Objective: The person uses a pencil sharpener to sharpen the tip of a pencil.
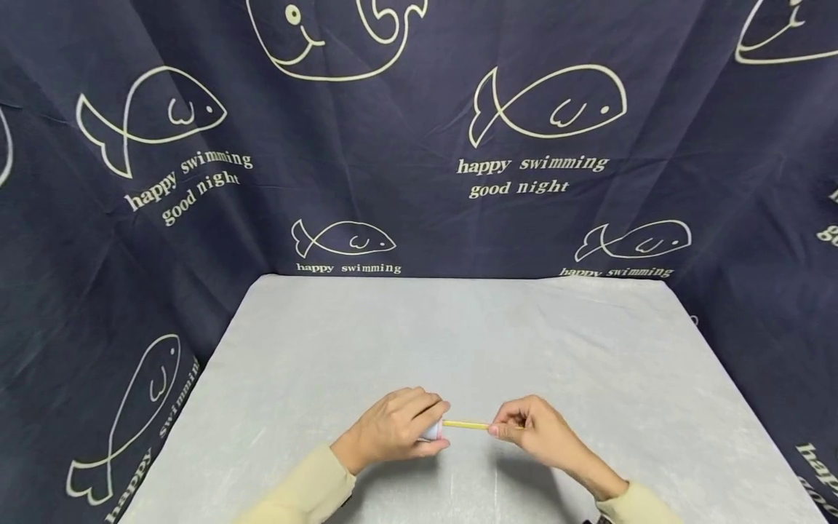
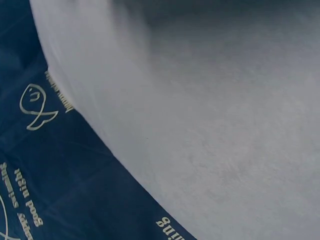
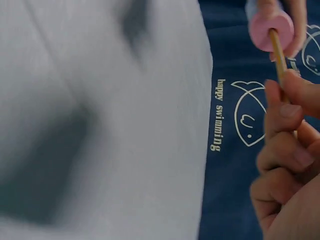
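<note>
My left hand grips a small cylindrical pencil sharpener, pale blue with a pink end, its fingers covering most of the body. In the right wrist view the sharpener's round pink face shows, with a yellow pencil entering its hole. My right hand pinches that pencil between thumb and index finger, the other fingers curled below. The pencil's bare shaft spans the gap between both hands, nearly level. Its tip is hidden inside the sharpener. The left wrist view shows neither hand clearly.
A table with a pale grey cloth lies under the hands, whose shadows fall on it. Dark blue curtains with fish drawings and lettering enclose the back and both sides. Cream sleeves cover the forearms.
</note>
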Motion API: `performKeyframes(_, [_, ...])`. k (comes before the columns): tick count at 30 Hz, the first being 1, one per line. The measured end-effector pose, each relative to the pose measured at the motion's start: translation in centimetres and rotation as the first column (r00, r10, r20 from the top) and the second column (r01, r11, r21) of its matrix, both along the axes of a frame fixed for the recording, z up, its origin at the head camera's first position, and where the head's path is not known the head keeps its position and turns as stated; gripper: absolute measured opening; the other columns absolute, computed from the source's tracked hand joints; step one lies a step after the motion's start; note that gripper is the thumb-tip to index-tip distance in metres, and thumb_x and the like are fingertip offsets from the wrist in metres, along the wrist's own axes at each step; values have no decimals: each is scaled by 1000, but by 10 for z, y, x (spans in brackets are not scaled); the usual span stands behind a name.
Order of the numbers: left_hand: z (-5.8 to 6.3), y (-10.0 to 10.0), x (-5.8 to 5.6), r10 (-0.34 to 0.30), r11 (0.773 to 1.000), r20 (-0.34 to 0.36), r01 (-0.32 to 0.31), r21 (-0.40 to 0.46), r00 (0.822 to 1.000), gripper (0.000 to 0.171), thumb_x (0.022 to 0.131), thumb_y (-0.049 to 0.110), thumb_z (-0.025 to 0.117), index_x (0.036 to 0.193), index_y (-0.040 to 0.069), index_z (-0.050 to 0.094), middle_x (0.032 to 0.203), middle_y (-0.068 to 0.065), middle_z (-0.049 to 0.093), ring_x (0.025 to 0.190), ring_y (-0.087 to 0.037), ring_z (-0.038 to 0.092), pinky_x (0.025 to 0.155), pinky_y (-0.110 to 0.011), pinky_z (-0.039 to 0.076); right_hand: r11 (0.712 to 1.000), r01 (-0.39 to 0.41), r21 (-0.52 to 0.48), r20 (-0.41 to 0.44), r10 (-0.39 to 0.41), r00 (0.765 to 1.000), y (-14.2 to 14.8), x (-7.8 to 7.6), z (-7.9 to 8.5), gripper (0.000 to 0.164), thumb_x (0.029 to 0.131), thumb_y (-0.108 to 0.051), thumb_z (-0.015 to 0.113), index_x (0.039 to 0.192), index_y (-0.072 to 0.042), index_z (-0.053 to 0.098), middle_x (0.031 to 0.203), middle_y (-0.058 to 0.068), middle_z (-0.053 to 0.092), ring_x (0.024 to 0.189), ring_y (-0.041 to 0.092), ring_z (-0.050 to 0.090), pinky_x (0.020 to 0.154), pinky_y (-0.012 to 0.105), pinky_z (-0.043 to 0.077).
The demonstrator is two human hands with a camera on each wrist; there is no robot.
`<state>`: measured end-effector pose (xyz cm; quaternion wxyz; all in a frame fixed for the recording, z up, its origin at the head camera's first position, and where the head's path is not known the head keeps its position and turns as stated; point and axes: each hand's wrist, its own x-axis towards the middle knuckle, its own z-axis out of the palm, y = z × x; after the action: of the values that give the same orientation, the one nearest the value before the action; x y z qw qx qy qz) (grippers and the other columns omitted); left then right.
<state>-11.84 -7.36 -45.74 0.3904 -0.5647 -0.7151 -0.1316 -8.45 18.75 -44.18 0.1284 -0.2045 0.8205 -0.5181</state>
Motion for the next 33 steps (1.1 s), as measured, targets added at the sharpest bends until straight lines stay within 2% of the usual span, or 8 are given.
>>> performKeyframes(4, [-8,3,-1,12,1000,-179,-11,7,984,39,97,36,46,96,3,67,85,-3,66,66,-9,57,60,-17,49,988,-96,-123,201,119,972,4,-3,-3,26,90,-8,60,77,14,64,49,-12,38,43,-2,28,39,18,21])
performKeyframes(8, [-15,3,1,22,1000,-183,-18,22,983,41,98,36,44,96,2,67,85,-3,66,66,-10,57,60,-18,50,990,-104,-92,225,122,967,4,-5,-3,27,90,-10,60,77,14,64,49,-11,38,43,-1,28,40,18,22])
performKeyframes(15, [-10,-2,0,72,997,-45,-72,-2,996,37,92,37,57,103,2,64,89,-2,65,71,-10,59,65,-18,51,995,2,98,-34,2,999,2,-2,-4,12,86,-21,69,84,-11,65,57,-12,47,47,-3,37,44,18,33])
performKeyframes(18, [-7,-5,-2,62,998,54,-62,-3,997,41,81,35,72,105,2,64,90,-2,65,75,-11,61,70,-20,53,985,95,147,-266,-53,962,2,3,-10,15,81,-17,74,85,-19,60,63,-16,52,51,-5,38,47,18,35])
performKeyframes(20, [-5,-6,-4,58,998,137,-59,6,989,46,73,33,80,104,3,64,91,-2,65,78,-11,62,73,-20,53,973,177,150,-452,-91,887,1,5,-15,21,77,-11,76,85,-23,60,66,-19,54,55,-7,39,48,16,34])
performKeyframes(26, [1,-8,-5,87,995,415,-103,16,905,45,71,31,81,104,4,66,92,-2,66,80,-10,63,70,-15,51,940,332,75,-843,-118,525,0,2,-25,8,83,-17,72,90,-18,67,78,-12,66,63,1,55,54,14,40])
performKeyframes(29, [6,-8,-4,83,994,563,-107,10,822,42,75,31,79,106,4,67,91,-2,67,75,-7,60,66,-11,48,946,322,47,-918,-86,386,0,-2,-26,19,96,-25,56,89,-13,69,78,-8,66,62,5,56,55,18,40])
performKeyframes(33, [14,-8,-3,74,994,759,-109,-3,647,37,79,29,76,107,7,68,89,0,67,72,-1,55,62,-9,44,955,294,33,-973,-36,228,-1,-7,-23,31,100,-20,46,86,-6,69,77,-4,64,61,10,55,53,21,39])
